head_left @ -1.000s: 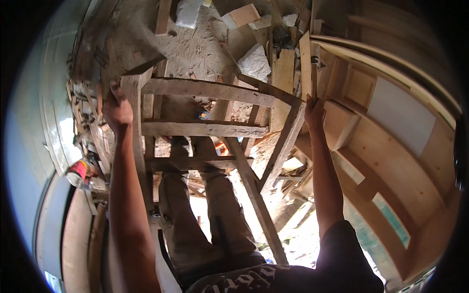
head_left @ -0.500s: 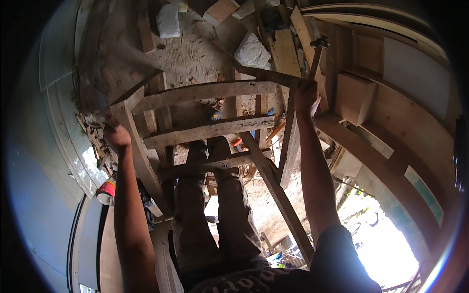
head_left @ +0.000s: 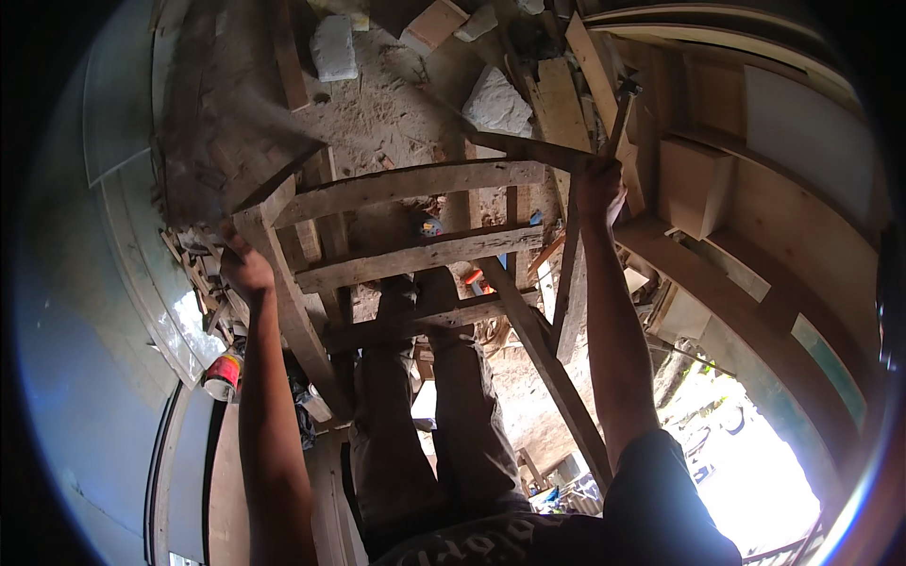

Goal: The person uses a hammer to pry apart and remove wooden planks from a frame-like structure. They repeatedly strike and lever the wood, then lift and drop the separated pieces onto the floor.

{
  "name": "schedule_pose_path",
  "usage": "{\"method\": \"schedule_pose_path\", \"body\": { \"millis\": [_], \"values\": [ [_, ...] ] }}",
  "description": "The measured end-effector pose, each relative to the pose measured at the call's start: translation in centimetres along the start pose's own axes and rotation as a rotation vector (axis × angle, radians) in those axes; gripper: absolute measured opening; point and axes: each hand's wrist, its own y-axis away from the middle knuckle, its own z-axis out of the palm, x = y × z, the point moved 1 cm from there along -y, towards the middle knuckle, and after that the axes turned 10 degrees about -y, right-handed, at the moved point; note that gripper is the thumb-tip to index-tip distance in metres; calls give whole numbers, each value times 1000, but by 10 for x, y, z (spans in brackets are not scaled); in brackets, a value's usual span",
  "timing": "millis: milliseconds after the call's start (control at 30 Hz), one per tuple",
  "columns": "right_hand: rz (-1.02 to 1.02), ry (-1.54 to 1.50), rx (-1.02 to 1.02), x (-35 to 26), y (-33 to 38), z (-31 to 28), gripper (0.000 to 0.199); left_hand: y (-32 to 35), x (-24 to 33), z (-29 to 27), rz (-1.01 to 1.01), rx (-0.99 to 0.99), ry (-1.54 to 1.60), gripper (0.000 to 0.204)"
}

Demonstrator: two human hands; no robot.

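Note:
A rough wooden frame [head_left: 411, 259] with several crosspieces stands in front of my legs. At its left upright, my left hand [head_left: 248, 271] is closed against the wood, with the fingers partly hidden. My right hand [head_left: 600, 191] is wrapped around the handle of a hammer [head_left: 623, 123], whose dark head points up and away. That hand sits at the frame's far right corner, where a slanting wooden piece [head_left: 533, 149] meets it. A diagonal brace [head_left: 547, 363] runs down the frame's right side towards me.
White blocks [head_left: 333, 47] and a pale chunk [head_left: 498, 102] lie on the dirt floor beyond the frame. Wooden cabinet-like panels [head_left: 698, 184] stand on the right. A red and white can [head_left: 223, 375] and scrap wood sit beside the pale blue panel [head_left: 104, 283] at left.
The whole view has shifted slightly, so the frame and both hands appear a little further right and lower. Both hands keep their places at the frame, and the hammer stays in my right hand.

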Motion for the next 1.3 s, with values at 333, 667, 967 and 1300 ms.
{"method": "schedule_pose_path", "body": {
  "millis": [333,667,967,1300],
  "values": [
    [-17,10,103,1,9,20,51,-7,-12,-1,24,18,-89,34],
    [-101,105,28,8,0,17,76,-8,-22,0,652,380,-772,14],
    [51,105,-18,-6,7,13,76,1,-6,2,108,103,-169,57],
    [-8,69,23,-8,17,6,71,-12,-15,-3,177,88,-267,26]
  ]
}}
